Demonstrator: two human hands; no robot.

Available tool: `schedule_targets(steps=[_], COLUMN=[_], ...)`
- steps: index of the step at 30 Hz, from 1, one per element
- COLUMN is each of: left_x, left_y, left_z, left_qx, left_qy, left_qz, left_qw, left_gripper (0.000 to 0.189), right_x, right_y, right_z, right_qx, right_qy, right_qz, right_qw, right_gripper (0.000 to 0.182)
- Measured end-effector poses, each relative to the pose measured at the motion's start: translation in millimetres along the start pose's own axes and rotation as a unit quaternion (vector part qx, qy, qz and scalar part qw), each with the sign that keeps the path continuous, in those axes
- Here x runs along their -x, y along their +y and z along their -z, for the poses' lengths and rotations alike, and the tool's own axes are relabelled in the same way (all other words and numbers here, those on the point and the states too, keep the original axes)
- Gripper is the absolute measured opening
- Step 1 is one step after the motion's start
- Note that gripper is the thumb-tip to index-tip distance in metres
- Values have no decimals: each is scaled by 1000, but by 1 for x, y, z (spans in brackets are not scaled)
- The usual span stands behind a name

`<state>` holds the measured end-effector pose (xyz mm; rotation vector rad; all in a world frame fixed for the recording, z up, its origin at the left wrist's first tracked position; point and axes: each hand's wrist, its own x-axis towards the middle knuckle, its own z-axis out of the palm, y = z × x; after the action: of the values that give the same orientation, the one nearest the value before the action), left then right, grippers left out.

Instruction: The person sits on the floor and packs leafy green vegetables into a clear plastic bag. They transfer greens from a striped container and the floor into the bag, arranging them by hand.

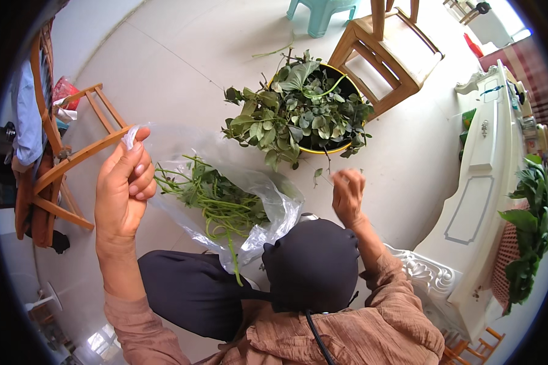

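Note:
My left hand (127,178) pinches the gathered edge of a clear plastic bag (274,196), raised above the floor. Inside the bag lies a bunch of leafy green stems (223,196); one stem hangs out over the near rim. My right hand (348,194) is in the air to the right of the bag, its fingers curled and slightly blurred; I cannot tell whether anything is in them. Just beyond it stands a yellow-rimmed bucket (329,150), heaped with leafy cuttings (297,109) that spill over its left side. A thin twig (327,162) hangs from the bucket near my right hand.
A wooden chair (374,59) adjoins the bucket, with a turquoise plastic stool (322,13) behind. A folding wooden chair (82,155) holding clothes is at left. A white cabinet (466,196) bounds the right, beside a leafy plant (527,228). A loose stem (274,51) lies on the floor.

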<state>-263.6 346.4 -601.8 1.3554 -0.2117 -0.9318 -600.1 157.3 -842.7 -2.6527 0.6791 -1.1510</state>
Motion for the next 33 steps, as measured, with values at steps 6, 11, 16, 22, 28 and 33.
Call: schedule_targets(steps=[6,11,16,22,28,33], left_x=[1,6,13,11,7,-2], left_y=[-4,-2,2,1,0,1], left_z=[1,8,13,22,32,39], left_qx=[18,53,56,44,54,64], left_qy=[-2,-12,-58,-77,-86,-94], left_qz=[5,-40,-36,-42,-40,-43], left_qw=[1000,998,996,995,994,993], left_gripper=[36,39,53,56,56,50], right_x=[-43,-62,-71,-90,-123,-146], right_y=[19,34,39,46,51,46], right_z=[-12,-17,-24,-15,-2,34], right_qx=[77,69,11,3,-10,1], right_qy=[28,21,-7,30,66,60], right_qz=[-14,52,82,97,55,62], right_qw=[997,996,997,995,996,996], right_gripper=[39,36,37,28,19,3])
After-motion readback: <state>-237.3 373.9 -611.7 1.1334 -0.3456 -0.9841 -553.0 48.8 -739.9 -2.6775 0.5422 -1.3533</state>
